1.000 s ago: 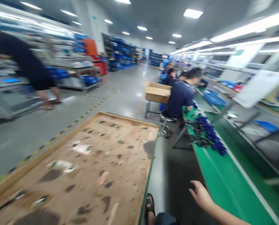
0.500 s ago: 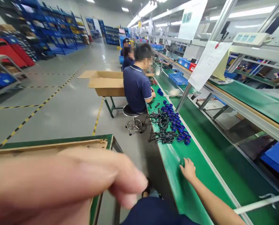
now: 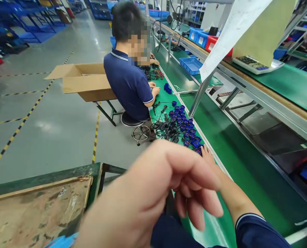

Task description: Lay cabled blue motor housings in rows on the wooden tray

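At far left a worn brown board (image 3: 34, 210) lies in a green-framed cart, with a scrap of something blue at its lower edge. Behind it an open cardboard box (image 3: 86, 82) sits on a stand, its inside hidden from this angle. The left hand (image 3: 153, 193) fills the foreground close to the lens, fingers loosely curled and holding nothing; half a second ago it blurred across the lower left, and now it sits nearer the centre. A seated co-worker (image 3: 129, 79) in a dark polo works at the green bench (image 3: 241, 165). The right hand (image 3: 207, 155) has slid forward along the bench, fingertips seemingly touching the nearest of the blue parts with black leads (image 3: 181, 125), though the left hand hides its palm. Farther right, blue bins (image 3: 192, 64) look empty; the hanging paper sheet (image 3: 233, 27) shows no legible writing.
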The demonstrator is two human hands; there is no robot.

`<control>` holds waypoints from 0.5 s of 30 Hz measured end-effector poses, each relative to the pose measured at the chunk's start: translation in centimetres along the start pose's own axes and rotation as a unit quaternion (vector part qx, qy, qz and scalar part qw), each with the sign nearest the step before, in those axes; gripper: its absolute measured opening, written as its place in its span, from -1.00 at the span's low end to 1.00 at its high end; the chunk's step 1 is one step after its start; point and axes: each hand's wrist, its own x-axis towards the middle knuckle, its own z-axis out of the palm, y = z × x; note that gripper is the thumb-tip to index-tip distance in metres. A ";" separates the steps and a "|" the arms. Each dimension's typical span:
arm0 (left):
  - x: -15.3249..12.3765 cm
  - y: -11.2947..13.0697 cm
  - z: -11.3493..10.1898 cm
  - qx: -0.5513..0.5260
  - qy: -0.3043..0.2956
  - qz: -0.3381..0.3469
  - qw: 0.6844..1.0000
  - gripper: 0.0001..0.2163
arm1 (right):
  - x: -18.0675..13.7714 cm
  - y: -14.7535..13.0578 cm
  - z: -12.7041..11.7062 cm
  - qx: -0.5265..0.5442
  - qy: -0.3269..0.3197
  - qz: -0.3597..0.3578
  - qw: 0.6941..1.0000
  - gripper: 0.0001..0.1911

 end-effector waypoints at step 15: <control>18.6 -34.1 12.0 0.513 -0.098 -0.071 0.850 -0.22 | -8.8 0.7 7.0 0.011 0.063 0.085 0.994 -0.20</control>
